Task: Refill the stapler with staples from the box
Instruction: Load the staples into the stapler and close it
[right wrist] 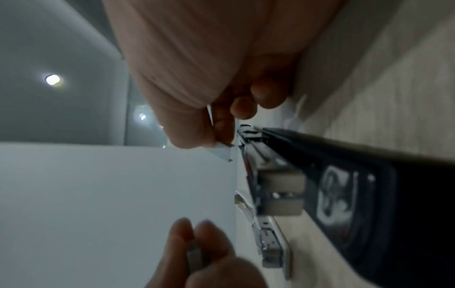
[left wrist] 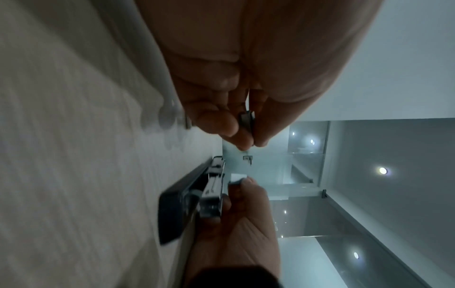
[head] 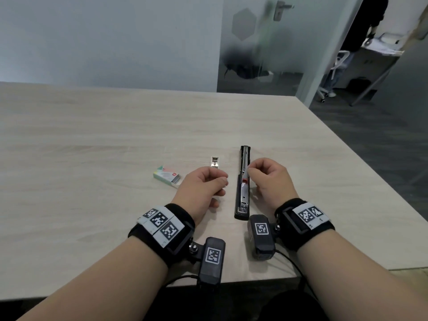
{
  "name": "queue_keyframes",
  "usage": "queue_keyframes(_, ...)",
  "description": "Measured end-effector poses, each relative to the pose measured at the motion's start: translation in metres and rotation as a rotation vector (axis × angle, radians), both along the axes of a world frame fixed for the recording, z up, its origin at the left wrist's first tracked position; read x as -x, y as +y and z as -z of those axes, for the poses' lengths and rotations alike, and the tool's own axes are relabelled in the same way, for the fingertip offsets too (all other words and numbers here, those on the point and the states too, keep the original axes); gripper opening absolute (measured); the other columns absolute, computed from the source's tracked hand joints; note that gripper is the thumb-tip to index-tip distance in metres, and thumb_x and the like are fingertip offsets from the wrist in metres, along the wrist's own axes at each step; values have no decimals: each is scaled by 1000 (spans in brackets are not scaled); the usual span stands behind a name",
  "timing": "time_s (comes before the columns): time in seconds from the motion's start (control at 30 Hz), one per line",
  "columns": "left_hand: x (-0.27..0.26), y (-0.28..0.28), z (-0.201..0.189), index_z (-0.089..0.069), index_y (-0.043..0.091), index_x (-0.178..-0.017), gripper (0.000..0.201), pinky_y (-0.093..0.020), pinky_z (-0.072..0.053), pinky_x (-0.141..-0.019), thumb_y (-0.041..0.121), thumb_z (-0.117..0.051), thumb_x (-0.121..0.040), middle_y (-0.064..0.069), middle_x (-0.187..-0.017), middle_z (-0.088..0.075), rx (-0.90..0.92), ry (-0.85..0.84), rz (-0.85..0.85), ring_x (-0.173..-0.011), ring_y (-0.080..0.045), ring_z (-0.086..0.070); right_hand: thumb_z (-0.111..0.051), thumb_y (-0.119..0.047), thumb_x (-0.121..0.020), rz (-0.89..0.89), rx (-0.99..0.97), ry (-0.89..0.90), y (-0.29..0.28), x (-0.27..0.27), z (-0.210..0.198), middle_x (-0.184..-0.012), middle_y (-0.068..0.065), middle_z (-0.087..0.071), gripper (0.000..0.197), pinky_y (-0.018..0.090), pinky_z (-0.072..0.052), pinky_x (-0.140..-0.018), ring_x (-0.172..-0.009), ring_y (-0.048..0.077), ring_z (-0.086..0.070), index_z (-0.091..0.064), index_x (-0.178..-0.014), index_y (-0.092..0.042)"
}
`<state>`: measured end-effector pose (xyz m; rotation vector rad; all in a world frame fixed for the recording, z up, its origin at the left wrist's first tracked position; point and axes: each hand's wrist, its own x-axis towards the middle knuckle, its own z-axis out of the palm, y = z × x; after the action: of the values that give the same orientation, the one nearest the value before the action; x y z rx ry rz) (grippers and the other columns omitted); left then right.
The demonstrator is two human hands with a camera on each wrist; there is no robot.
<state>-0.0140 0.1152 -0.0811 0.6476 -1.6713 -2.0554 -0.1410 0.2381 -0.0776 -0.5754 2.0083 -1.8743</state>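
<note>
The black stapler (head: pixel 242 181) lies opened flat on the table, its metal staple channel (left wrist: pixel 211 192) facing up. Left of it, my left hand (head: pixel 222 183) pinches a short grey strip of staples (left wrist: pixel 247 121) between thumb and fingers. My right hand (head: pixel 251 169) hovers at the stapler's right side, pinching another silver staple strip (right wrist: pixel 221 152) just above the channel. The staple box (head: pixel 165 177), pale green and white, lies on the table left of my left hand with its drawer partly out.
A small shiny metal piece (head: pixel 215 161) lies on the wooden table (head: pixel 92 135) between the box and the stapler's far end. The table's right edge runs close past my right wrist. A glass door and another person stand far behind.
</note>
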Motion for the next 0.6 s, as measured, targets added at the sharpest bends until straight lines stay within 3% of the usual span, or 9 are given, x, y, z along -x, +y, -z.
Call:
queue_keyframes(0.03, 4, 4, 2, -72, 13, -88, 11, -24, -44, -43, 3, -68, -89, -9, -86, -67, -10, 6, 14, -65, -13, -60, -67, -13, -79, 4, 3, 0, 0, 1, 3, -71, 9, -61, 8, 40, -44, -62, -54, 22, -46, -69, -75, -19)
queue_keyframes(0.1, 8, 7, 6, -73, 15, -85, 13, -24, -44, -43, 4, -68, -89, -8, -85, -68, -46, 22, 16, -64, -12, -60, -67, -16, -76, 15, -12, 28, 1, 3, 6, -69, 6, -62, 6, 40, -42, -61, -58, 23, -47, -70, -74, -21)
queue_keyframes(0.3, 7, 8, 11, -72, 16, -84, 15, -23, -37, -43, 3, -68, -89, -14, -85, -64, -56, 56, -8, -57, -9, -55, -65, -15, -74, -21, -11, 56, 1, 4, 10, -70, 11, -61, 8, 41, -41, -61, -60, 26, -47, -70, -72, -21)
queue_keyframes(0.43, 6, 9, 12, -73, 19, -83, 14, -22, -33, -42, 6, -69, -87, -19, -87, -60, -53, 70, -6, -54, -9, -50, -66, -16, -71, -29, -11, 71, -1, 6, 15, -71, 24, -60, 6, 45, -43, -62, -63, 29, -48, -70, -74, -19)
queue_keyframes(0.6, 5, 8, 12, -74, 17, -86, 19, -25, -40, -47, 0, -65, -90, -13, -92, -69, -81, 83, -37, -64, -12, -56, -64, -17, -69, -40, -97, 125, -1, 9, 19, -59, -9, -58, 8, 32, -41, -59, -56, 18, -48, -70, -73, -19)
